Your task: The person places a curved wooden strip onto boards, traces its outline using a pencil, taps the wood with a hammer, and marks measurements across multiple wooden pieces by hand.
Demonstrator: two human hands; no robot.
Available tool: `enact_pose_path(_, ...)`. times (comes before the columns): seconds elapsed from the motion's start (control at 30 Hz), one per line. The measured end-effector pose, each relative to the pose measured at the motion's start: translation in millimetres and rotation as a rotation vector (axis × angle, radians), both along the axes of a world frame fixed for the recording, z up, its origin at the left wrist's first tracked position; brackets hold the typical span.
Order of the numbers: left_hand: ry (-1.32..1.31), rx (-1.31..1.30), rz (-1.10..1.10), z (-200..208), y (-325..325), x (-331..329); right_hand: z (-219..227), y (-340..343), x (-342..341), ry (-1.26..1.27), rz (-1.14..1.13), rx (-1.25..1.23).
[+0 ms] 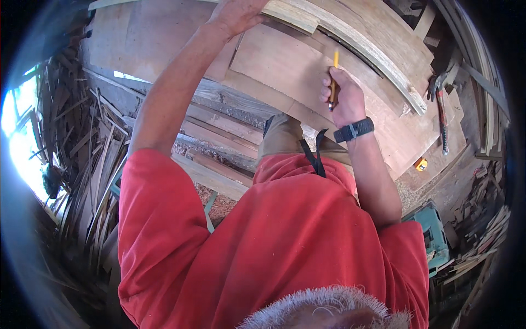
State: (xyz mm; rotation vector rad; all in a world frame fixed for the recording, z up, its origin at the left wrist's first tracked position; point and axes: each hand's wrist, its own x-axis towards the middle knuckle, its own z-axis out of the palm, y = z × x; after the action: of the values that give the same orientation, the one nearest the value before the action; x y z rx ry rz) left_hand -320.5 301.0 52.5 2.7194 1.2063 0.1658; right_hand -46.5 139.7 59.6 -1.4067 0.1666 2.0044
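Observation:
My right hand (pixel 346 97) is closed around a yellow-and-brown pencil (pixel 336 58), its yellow end pointing away from me and slightly blurred. It hovers over or rests on a flat plywood sheet (pixel 274 63); I cannot tell which. My left hand (pixel 236 16) is at the far edge of the view, at the end of a short pale board (pixel 293 16). Its fingers are cut off by the frame's top, so their grip is hidden. Beyond the right hand a long, slightly curved wooden strip (pixel 378 68) lies across the sheets.
A hammer (pixel 441 112) with a red-and-black handle lies at the right, near a yellow tape measure (pixel 421 164). A teal power tool (pixel 433 236) sits by my right elbow. Scrap wood strips (pixel 96 181) pile up at the left, and planks (pixel 219 131) lie below the sheet.

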Motion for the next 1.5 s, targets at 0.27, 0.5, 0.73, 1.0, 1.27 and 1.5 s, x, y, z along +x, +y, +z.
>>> enact_pose_path(0.27,-0.116,0.040,-0.081,36.9,-6.9,-4.7,-20.5,-17.1,38.6,-0.412,0.125,0.347)
enact_pose_path(0.5,0.036,-0.111,-0.064,37.3,-56.7,-50.9,-22.5,-70.7,86.8,-1.329,0.609,0.697)
enact_pose_path(0.73,0.118,-0.268,-0.101,32.7,-118.6,-89.2,-23.7,-132.9,161.1,-1.591,0.603,0.595)
enact_pose_path(1.0,0.146,-0.318,-0.117,43.4,-111.3,-88.4,-42.7,-177.0,216.8,-1.764,0.587,0.272)
enact_pose_path(1.27,0.282,-0.553,-0.238,25.0,-125.7,-104.1,-43.6,-183.6,228.9,-1.830,0.529,0.169)
enact_pose_path(1.5,0.677,-0.915,-0.277,0.1,-115.6,-82.4,-52.6,-193.3,247.9,-1.910,0.557,0.118)
